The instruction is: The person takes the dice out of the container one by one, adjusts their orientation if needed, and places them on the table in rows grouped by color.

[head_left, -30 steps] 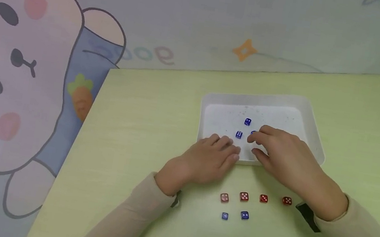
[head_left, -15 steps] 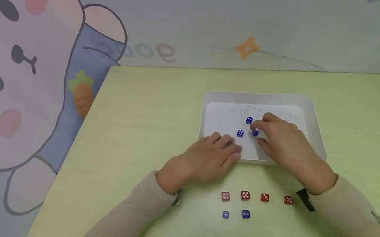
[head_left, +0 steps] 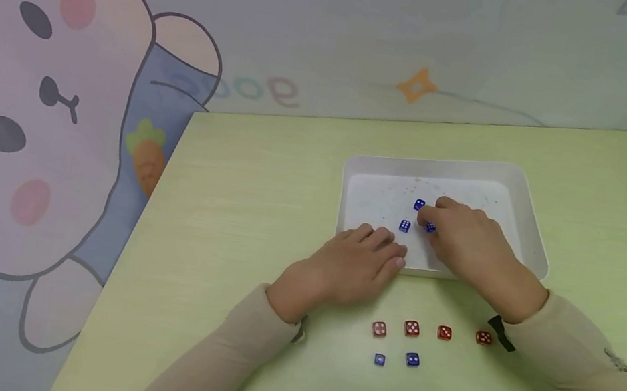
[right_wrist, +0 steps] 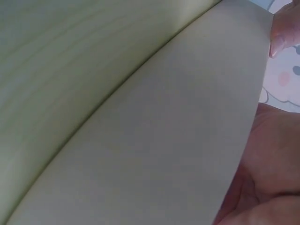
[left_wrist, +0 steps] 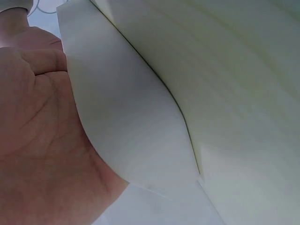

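A white tray lies on the green table and holds three blue dice. Two of them lie free on its floor. My right hand reaches over the near rim and pinches the third blue die between thumb and fingertips, half hiding it. My left hand rests with relaxed fingers on the tray's near left corner. In the left wrist view the palm lies against the tray's wall. The right wrist view shows only the tray's wall and the right palm.
On the table near me stands a row of several red dice, with two blue dice in front of them. A cartoon rabbit backdrop borders the table's left and far edges.
My right hand has slid a little further left into the tray and its fingertips have closed around the third blue die. The left hand has stayed on the tray's corner.
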